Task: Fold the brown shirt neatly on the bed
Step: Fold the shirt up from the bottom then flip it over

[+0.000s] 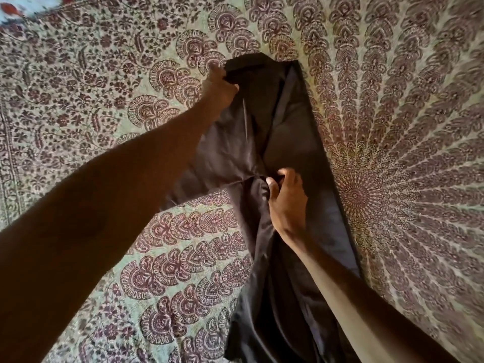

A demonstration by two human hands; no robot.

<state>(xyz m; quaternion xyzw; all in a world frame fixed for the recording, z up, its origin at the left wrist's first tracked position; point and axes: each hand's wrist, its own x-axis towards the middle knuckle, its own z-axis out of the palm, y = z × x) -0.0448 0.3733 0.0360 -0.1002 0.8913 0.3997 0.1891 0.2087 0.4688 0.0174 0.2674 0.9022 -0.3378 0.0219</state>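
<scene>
The dark brown shirt [293, 132] lies as a long strip down the middle of the bed, its right edge straight and flat. My left hand [220, 86] grips the shirt's far top-left corner, by the collar end. My right hand [285, 195] pinches a bunch of the cloth at the shirt's middle, where creases gather. A sleeve or side flap [199, 169] hangs out to the left under my left forearm. The shirt's near end runs off the bottom of the view.
The bed is covered by a pale green spread with maroon floral and peacock-feather print [392, 127]. A round medallion of the print [358, 195] sits right of the shirt. A different blue-and-red cloth [15, 9] shows at the far top left corner.
</scene>
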